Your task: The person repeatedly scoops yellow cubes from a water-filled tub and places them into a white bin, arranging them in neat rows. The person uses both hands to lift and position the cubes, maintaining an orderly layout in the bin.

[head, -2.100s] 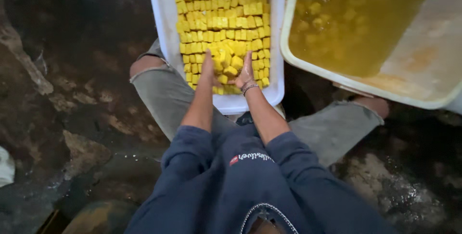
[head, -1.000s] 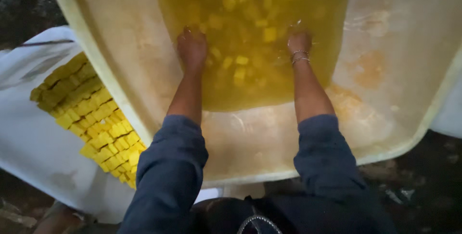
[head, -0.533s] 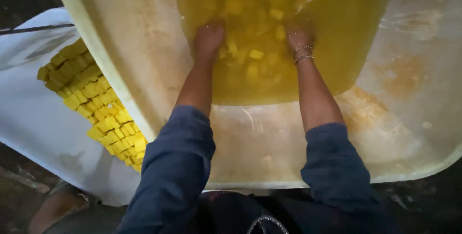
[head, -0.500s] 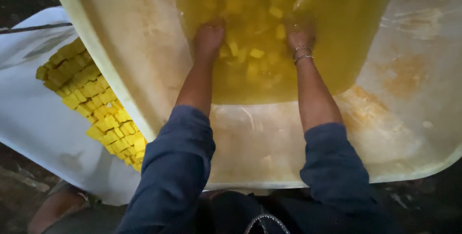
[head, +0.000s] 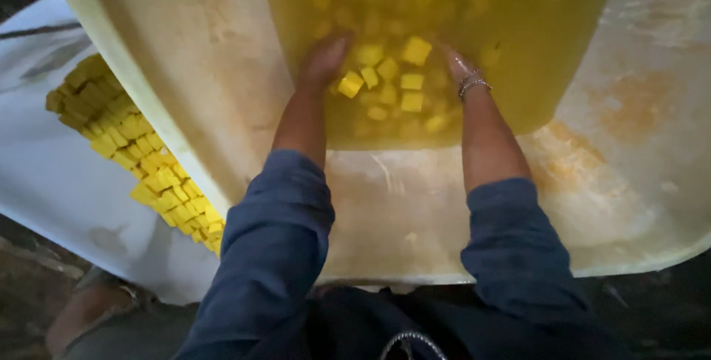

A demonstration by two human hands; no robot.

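Observation:
Both my hands are dipped in yellow liquid (head: 533, 41) inside a large cream tub (head: 615, 182). My left hand (head: 324, 60) and my right hand (head: 455, 64) face each other under the surface, fingers spread. Several yellow cubes (head: 392, 78) float between the two palms. A thin bracelet (head: 472, 84) circles my right wrist. My fingertips are blurred by the liquid, and neither hand visibly closes around a cube. Dark blue sleeves cover both forearms.
A white tray (head: 52, 182) at the left holds several rows of packed yellow cubes (head: 141, 160). The tub's near wall is stained orange. My knee (head: 89, 315) and dark rough ground show at the bottom left.
My hands left the white tray of cubes and plunged into the tub's liquid. Since then they have drawn nearer to me, gathering cubes between them.

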